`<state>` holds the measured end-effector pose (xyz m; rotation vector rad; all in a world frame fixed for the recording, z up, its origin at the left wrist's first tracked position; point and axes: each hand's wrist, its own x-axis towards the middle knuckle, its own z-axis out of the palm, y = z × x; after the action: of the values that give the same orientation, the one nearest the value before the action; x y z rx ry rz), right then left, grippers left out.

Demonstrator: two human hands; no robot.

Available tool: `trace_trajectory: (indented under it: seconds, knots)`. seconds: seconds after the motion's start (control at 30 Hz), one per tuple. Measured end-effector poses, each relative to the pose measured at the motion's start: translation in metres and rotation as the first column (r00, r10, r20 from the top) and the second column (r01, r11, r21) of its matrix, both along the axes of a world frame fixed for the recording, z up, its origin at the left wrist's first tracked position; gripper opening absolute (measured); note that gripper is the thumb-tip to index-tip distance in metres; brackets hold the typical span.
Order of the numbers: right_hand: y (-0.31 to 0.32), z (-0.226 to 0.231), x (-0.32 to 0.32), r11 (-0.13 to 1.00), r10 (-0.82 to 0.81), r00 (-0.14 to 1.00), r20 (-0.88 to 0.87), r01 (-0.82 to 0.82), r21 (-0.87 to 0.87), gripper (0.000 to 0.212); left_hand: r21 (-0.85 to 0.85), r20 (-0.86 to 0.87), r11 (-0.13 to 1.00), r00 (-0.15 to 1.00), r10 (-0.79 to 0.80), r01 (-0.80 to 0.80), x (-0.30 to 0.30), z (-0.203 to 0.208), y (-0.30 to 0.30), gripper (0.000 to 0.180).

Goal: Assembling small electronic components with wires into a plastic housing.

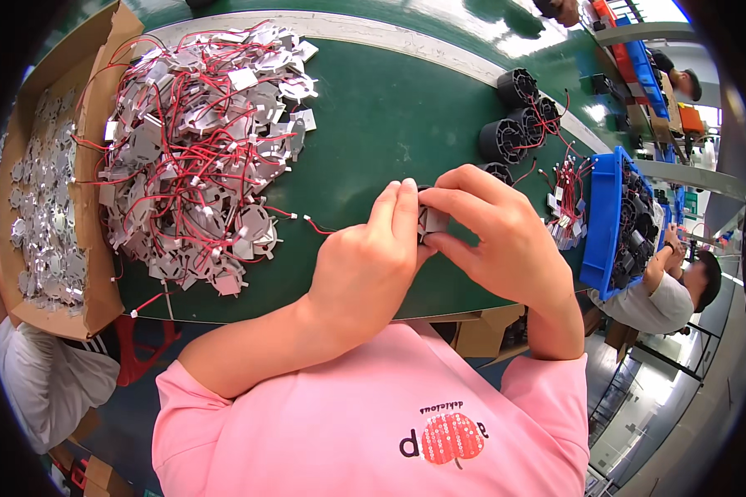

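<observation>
Over the near middle of the green table, my left hand (369,257) and my right hand (501,236) meet around a small light-grey plate part (430,222). Both sets of fingers are closed on it, the right thumb and forefinger pinching its right side. My left fingers cover most of its left side, so its full shape is hidden. A red lead with a white connector (308,220) sticks out to the left of my left hand. Left of my hands lies a large heap of white and grey plates with red wires (203,149).
A cardboard box (99,190) holding metal plates stands at the far left. Several black round housings (503,141) sit at the back right, near a bundle of wired connectors (567,203). A blue bin (603,224) with black parts is at the right. Other people (651,294) work nearby.
</observation>
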<state>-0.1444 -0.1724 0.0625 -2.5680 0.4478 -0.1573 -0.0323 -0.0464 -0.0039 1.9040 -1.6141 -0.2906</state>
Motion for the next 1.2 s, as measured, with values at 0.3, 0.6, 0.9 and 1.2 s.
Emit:
trace_trajectory:
  seconds: [0.3, 0.6, 0.9, 1.2]
  knots:
    - [0.003, 0.004, -0.002, 0.998, -0.035, 0.998, -0.049, 0.032, -0.05, 0.036, -0.057, -0.087, 0.998, 0.996, -0.031, 0.026, -0.001, -0.003, -0.004, 0.062]
    - [0.006, -0.001, -0.005, 0.996, -0.062, 0.997, -0.034, 0.06, -0.061, 0.036, -0.071, -0.168, 0.997, 0.985, -0.047, 0.036, 0.0, -0.001, -0.003, 0.06]
    - [0.034, -0.023, -0.007, 0.951, -0.201, 0.974, 0.102, 0.219, -0.217, 0.044, -0.151, -0.263, 0.988, 0.963, -0.059, 0.019, 0.004, -0.005, -0.004, 0.058]
    - [0.041, -0.048, -0.02, 0.961, -0.268, 0.947, 0.174, 0.275, -0.015, 0.065, -0.157, -0.378, 0.987, 0.921, -0.096, 0.038, 0.005, -0.004, -0.003, 0.054]
